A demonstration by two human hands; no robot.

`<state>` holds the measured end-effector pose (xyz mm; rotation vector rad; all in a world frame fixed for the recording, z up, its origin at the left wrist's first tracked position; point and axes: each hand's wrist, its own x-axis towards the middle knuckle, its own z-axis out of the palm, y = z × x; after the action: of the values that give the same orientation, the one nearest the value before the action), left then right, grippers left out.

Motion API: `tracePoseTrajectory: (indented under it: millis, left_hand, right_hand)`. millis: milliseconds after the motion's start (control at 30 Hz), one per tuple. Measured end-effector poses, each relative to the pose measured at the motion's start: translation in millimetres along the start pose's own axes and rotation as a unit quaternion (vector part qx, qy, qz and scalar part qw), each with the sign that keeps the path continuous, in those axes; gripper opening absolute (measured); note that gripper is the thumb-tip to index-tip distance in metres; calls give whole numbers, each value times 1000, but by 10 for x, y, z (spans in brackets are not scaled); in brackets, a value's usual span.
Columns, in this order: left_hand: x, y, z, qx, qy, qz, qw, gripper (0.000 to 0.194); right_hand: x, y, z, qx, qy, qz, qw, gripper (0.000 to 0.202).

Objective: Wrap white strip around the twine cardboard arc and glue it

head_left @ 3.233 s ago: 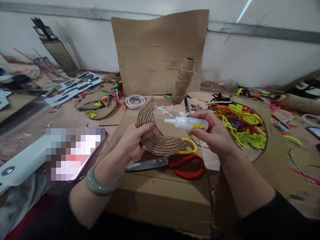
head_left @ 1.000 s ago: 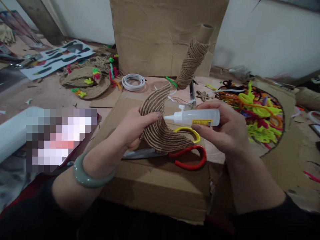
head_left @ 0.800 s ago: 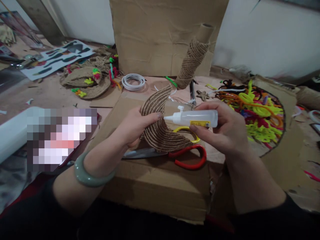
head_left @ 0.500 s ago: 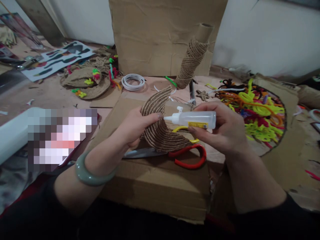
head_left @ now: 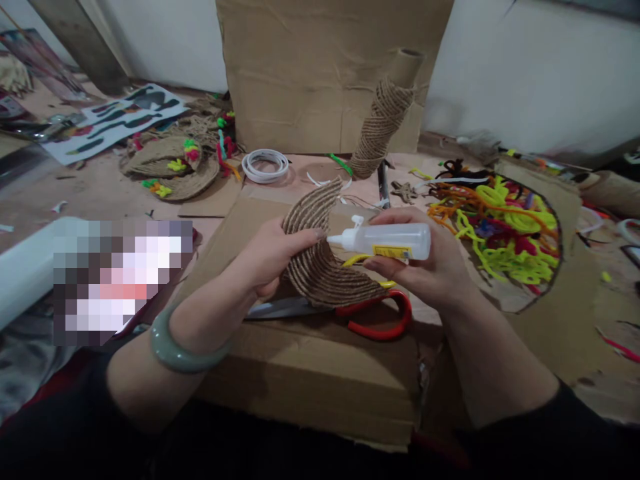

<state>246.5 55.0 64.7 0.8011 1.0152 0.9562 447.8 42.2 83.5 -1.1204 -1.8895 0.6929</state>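
Note:
My left hand (head_left: 265, 257) is closed on a crescent-shaped piece of coiled twine (head_left: 333, 277), thumb on top and fingers underneath. My right hand (head_left: 425, 257) grips a clear glue bottle (head_left: 393, 241) with a yellow label, held nearly level. The bottle's white nozzle points left at the inner edge of the crescent, close to my left thumb; whether it touches the twine I cannot tell. Its small white cap sticks up beside the nozzle. Beneath the crescent lie red-handled scissors (head_left: 380, 327), their blades partly hidden, and a yellow pipe cleaner (head_left: 357, 259).
A twine-wrapped tube (head_left: 380, 123) leans against an upright cardboard sheet (head_left: 310, 73). A white coil (head_left: 265, 167) and twine pieces with coloured bits (head_left: 170, 167) lie at back left. Colourful pipe cleaners (head_left: 515, 227) are heaped at right. A blurred-out phone-like object (head_left: 125, 280) lies left.
My right hand has shifted slightly left on the bottle, and its fingers have moved a little. The nozzle stays at the crescent's inner edge. My left hand is nearly unchanged.

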Motion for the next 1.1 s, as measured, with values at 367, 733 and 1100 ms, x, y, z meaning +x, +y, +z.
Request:
tracePoseTrajectory:
  millis: [367, 733, 1100]
  left_hand:
    - [-13, 20, 13, -1, -6, -10, 1000, 31]
    - [-4, -9, -8, 1, -10, 6, 1000, 31]
    - [15, -8, -6, 4, -7, -3, 1000, 27]
  right_hand:
    - [6, -36, 3, -14, 23, 5, 1000, 31]
    - [-38, -56, -29, -16, -18, -32, 999, 24]
    - [-41, -49, -27, -34, -7, -59, 998, 24]
